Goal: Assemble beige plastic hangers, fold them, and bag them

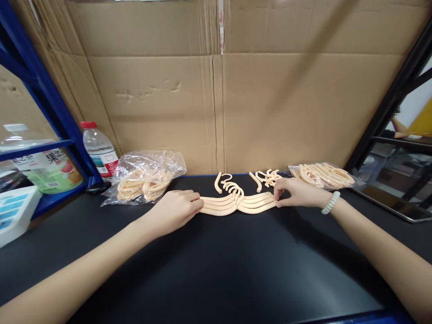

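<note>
Several cream plastic clothes hangers (218, 208) lie overlapped in a row on the black tabletop, their hooks curving toward the back. At their left ends is my left hand (178, 208), its fingers closed together against the arms. My right hand (299, 191), wearing a beaded bracelet, pinches the right ends between thumb and fingertips. Behind the row lie a loose hanger arm (218, 183) with a loose hook (227, 178), another loose arm (255, 182), and a small pile of cream hooks (270, 177) close to my right fingers.
A clear bag of cream parts (148, 177) sits at the back left, another bag (322, 175) at the back right. A red-capped bottle (100, 150) stands by the blue frame (40, 94). Cardboard (286, 99) walls the back; a black rack (388, 112) stands right.
</note>
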Demonstrator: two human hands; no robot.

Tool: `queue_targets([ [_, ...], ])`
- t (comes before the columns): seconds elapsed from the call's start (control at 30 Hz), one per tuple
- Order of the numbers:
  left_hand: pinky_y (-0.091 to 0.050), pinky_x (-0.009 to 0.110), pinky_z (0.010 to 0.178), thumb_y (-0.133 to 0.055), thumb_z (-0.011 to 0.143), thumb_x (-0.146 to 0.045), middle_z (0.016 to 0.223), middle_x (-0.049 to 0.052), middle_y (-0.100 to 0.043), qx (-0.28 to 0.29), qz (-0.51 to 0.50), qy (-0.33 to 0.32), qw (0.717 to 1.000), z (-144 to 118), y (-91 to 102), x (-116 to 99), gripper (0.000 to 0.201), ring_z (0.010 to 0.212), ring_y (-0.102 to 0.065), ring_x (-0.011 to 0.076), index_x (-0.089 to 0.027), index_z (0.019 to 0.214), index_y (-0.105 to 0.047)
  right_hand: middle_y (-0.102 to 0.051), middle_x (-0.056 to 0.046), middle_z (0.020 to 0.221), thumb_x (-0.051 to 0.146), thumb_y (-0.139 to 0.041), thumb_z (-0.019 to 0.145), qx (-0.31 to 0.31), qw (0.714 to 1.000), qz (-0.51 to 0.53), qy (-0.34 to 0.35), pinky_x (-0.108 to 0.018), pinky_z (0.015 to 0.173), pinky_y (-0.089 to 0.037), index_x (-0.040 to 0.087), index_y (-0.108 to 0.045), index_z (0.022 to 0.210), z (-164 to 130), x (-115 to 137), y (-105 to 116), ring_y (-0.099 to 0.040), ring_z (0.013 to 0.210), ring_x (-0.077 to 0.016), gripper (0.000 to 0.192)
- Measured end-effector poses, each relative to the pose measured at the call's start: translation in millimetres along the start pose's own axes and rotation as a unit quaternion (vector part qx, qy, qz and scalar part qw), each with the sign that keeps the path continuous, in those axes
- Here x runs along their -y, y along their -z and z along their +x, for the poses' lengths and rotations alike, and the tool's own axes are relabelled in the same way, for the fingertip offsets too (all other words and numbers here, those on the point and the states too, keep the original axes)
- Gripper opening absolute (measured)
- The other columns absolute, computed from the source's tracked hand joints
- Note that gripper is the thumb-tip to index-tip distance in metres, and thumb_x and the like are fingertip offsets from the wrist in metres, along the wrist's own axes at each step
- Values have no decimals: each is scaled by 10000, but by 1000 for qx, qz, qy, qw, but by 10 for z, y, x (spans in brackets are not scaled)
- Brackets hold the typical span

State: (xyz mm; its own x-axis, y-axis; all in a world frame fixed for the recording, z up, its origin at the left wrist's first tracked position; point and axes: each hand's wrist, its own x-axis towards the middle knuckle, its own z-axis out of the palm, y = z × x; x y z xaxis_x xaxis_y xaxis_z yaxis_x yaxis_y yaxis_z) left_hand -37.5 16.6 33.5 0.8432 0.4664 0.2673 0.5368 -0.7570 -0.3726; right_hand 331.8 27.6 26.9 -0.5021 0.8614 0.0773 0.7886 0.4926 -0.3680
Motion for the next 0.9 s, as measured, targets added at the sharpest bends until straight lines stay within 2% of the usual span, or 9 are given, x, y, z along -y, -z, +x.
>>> queue_targets([
  [0.33, -344, 287, 581, -477, 903, -209, 745, 25, -573, 37, 8, 9, 999, -15, -5, 44, 158, 668, -553, 173, -175, 765, -545, -650, -56, 796, 290, -625, 720, -3, 999, -28, -16, -332, 714, -470, 183, -625, 698, 3, -57, -1, -607, 785, -215, 110],
  [0.43, -336, 287, 568, -476, 905, -237, 724, 19, -564, 28, 4, 2, 1000, -15, 3, 26, 186, 652, -543, 169, -178, 736, -525, -645, -54, 771, 278, -637, 703, 5, 999, -41, -19, -327, 682, -465, 186, -613, 666, -2, -51, 8, -603, 750, -211, 102],
  [0.57, -349, 271, 568, -449, 917, -233, 711, 16, -572, 0, -36, -26, 999, -2, -10, -97, 223, 622, -528, 148, -180, 710, -513, -627, -38, 668, 266, -635, 689, 27, 998, -35, -48, -307, 593, -452, 193, -579, 621, -16, -5, 16, -590, 643, -189, 115],
  [0.73, -340, 269, 551, -436, 917, -205, 652, 8, -575, 0, -67, -83, 994, 17, -78, -304, 228, 584, -525, 147, -185, 699, -503, -622, -33, 637, 269, -646, 675, 47, 996, -28, -73, -288, 559, -437, 193, -559, 603, -24, 34, 7, -575, 607, -174, 137],
  [0.9, -332, 248, 544, -435, 924, -220, 644, -4, -565, 14, -136, -73, 988, 25, -132, -358, 239, 570, -521, 133, -190, 690, -469, -597, -20, 630, 281, -626, 688, 79, 993, -32, -86, -268, 546, -407, 182, -559, 615, -31, 48, 9, -544, 599, -158, 140],
])
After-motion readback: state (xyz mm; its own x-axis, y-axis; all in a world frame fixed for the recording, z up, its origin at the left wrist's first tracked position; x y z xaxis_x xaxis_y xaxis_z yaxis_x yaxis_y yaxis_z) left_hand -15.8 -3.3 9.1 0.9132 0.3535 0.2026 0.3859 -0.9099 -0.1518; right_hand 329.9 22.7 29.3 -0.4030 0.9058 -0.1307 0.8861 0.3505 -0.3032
